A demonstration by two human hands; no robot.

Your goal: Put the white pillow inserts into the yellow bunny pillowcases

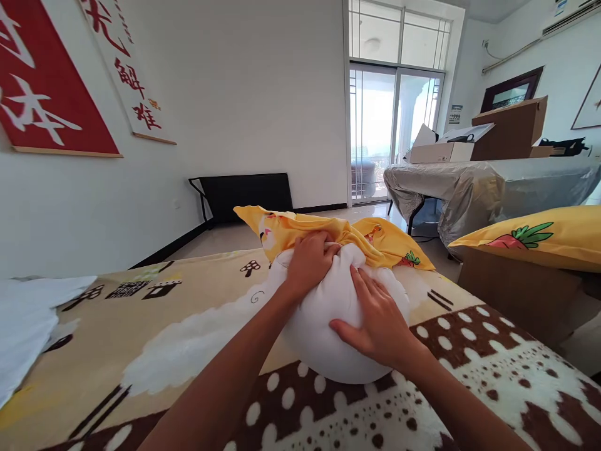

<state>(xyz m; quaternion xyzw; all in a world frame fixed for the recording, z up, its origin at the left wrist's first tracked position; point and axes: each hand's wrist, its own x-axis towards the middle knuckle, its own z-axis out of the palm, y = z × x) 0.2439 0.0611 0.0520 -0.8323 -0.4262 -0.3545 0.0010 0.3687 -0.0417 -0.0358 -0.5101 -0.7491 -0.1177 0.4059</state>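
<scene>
A plump white pillow (pixel 323 326) rests on the patterned blanket in front of me, its far end inside a yellow pillowcase (pixel 328 224) with carrot and cartoon prints. The case lies bunched and loose past the pillow. My left hand (pixel 312 260) is at the case's near edge, with bent fingers closed on the cloth where it meets the pillow. On the pillow's right side lies my right hand (pixel 375 316), its palm pressed to the white surface and its thumb spread away from the fingers. Creases run through the pillow between both hands.
A beige and brown blanket (pixel 201 300) covers the surface below. White cloth (pixel 28 326) lies at the left edge. Another yellow pillow (pixel 554 235) sits on a cardboard box (pixel 516 294) at right. Behind stands a plastic-covered table (pixel 451 188) with boxes.
</scene>
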